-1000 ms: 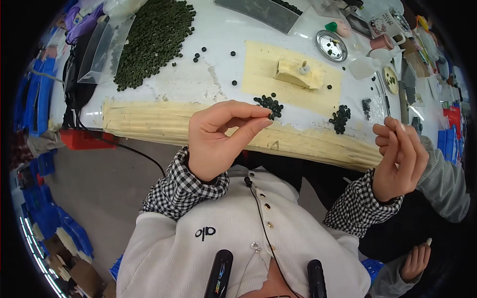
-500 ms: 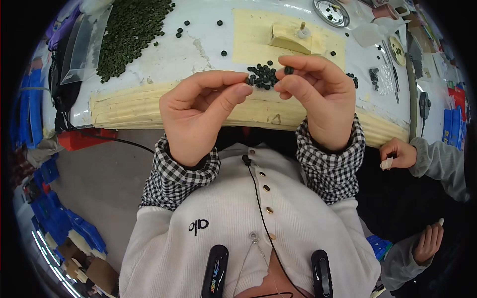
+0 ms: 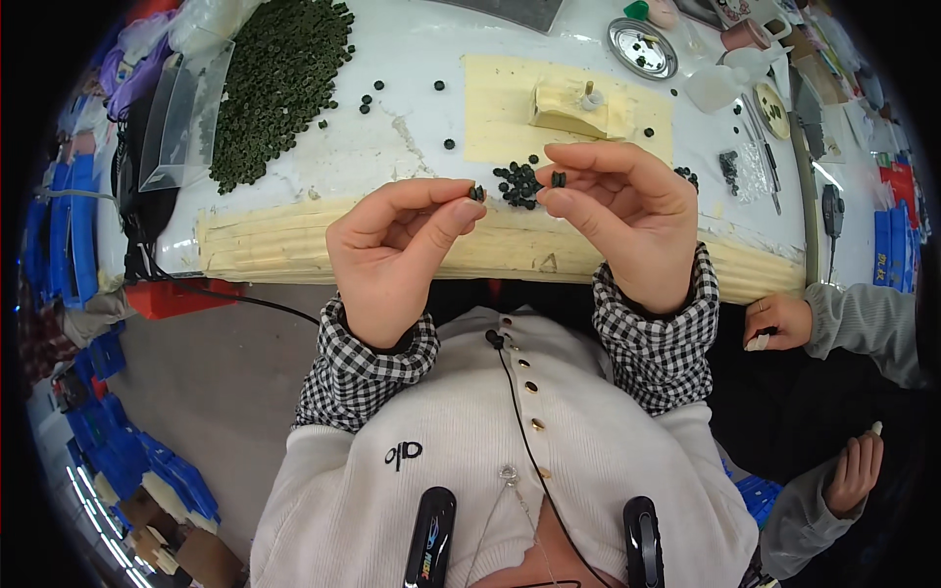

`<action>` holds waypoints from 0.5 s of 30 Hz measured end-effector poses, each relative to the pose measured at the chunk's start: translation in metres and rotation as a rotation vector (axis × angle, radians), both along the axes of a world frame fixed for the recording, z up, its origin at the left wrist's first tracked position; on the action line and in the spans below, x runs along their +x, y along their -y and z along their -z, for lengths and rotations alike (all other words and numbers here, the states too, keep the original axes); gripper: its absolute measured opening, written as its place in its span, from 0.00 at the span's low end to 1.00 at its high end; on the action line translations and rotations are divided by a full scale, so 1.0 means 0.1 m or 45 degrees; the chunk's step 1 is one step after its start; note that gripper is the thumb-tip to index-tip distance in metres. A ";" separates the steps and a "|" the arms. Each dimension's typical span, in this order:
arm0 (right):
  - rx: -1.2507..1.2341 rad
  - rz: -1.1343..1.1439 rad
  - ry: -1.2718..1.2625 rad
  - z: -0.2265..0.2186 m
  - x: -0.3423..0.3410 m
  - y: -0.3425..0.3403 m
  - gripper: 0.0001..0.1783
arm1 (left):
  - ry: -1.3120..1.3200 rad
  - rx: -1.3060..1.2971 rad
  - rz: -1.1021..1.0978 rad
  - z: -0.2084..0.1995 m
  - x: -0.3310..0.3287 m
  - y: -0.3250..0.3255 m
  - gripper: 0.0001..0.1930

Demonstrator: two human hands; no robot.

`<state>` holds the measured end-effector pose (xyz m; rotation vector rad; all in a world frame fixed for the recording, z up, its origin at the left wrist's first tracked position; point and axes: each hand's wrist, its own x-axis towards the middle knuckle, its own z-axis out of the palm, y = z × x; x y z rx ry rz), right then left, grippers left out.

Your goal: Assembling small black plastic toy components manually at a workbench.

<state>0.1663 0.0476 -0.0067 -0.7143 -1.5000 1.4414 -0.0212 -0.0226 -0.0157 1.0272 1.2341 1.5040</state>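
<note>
A small dark grooved piece (image 3: 477,193) is pinched between thumb and forefinger of my left hand (image 3: 384,260). My right hand (image 3: 642,220) holds a similar small dark piece (image 3: 558,179) upright between thumb and forefinger. Both hands are raised over the table's near edge, a short gap between them. Just beyond that gap lies a small pile of dark round pieces (image 3: 517,184). Farther off, a pale yellow block (image 3: 569,110) with a short peg stands on a yellow sheet (image 3: 490,98). What exactly the pieces are is too small to tell.
A large heap of dark green pieces (image 3: 279,93) covers the far left, beside a clear plastic tray (image 3: 176,122). Several loose pieces lie between. At the far right are a round metal dish (image 3: 642,47) and thin tools (image 3: 769,147). Another person's hand (image 3: 779,321) is at the right.
The whole view has shifted, so the table and my hands sit lower in the picture. Both hands keep their pinches; the right hand's piece now shows its grooved side more plainly.
</note>
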 end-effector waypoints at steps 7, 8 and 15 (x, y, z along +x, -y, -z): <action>0.023 -0.010 0.004 -0.01 -0.03 -0.01 0.17 | 0.018 -0.001 -0.006 -0.01 0.00 -0.01 0.10; 0.024 -0.012 -0.005 -0.01 -0.03 -0.01 0.17 | 0.023 0.000 -0.001 -0.01 0.00 -0.01 0.10; 0.015 -0.037 0.025 -0.01 -0.01 -0.01 0.16 | -0.013 0.034 0.009 0.02 0.00 0.00 0.08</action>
